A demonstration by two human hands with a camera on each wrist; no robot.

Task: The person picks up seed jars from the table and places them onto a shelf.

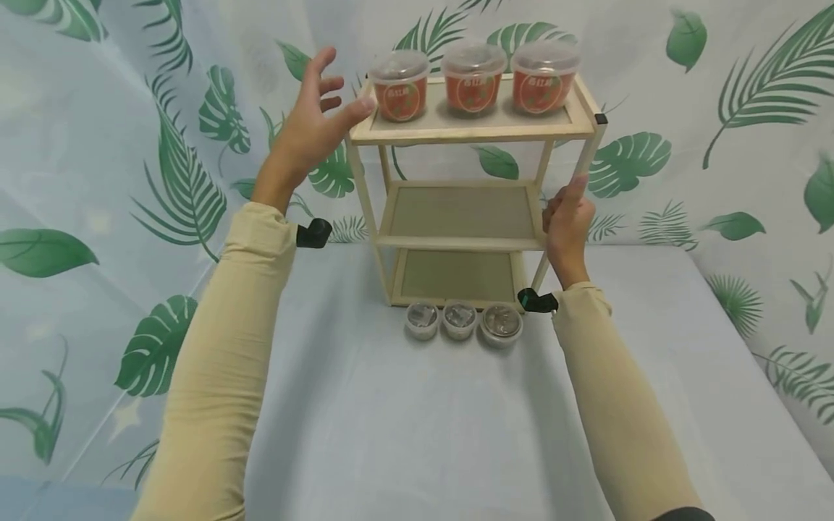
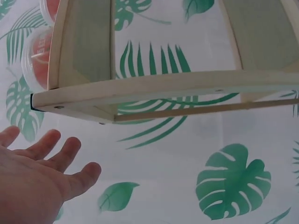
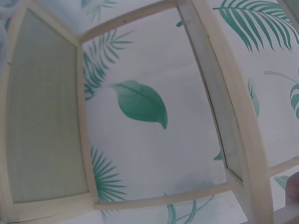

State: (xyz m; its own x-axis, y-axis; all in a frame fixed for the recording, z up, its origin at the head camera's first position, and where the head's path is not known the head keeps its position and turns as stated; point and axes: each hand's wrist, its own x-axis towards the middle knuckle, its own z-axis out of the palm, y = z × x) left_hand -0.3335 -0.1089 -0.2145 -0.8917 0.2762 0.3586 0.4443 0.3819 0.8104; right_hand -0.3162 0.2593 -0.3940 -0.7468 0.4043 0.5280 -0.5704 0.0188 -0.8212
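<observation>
A wooden three-tier shelf rack (image 1: 462,244) stands against the patterned backdrop. On its top tier sit three lidded plastic tubs with red labels: a left tub (image 1: 400,100), a middle tub (image 1: 473,92) and a right tub (image 1: 544,90). My left hand (image 1: 319,119) is raised beside the top left corner, fingers spread and holding nothing; in the left wrist view the hand (image 2: 44,172) shows apart from the frame. Around the rack's right front post curl the fingers of my right hand (image 1: 568,224). In the right wrist view only a fingertip (image 3: 292,189) shows.
Three small lidded round containers stand in a row at the rack's foot: one left (image 1: 422,320), one centre (image 1: 459,320), and a wider one right (image 1: 501,325). The middle tier (image 1: 462,212) and bottom tier (image 1: 457,275) show bare panels. A pale cloth (image 1: 417,434) covers the table.
</observation>
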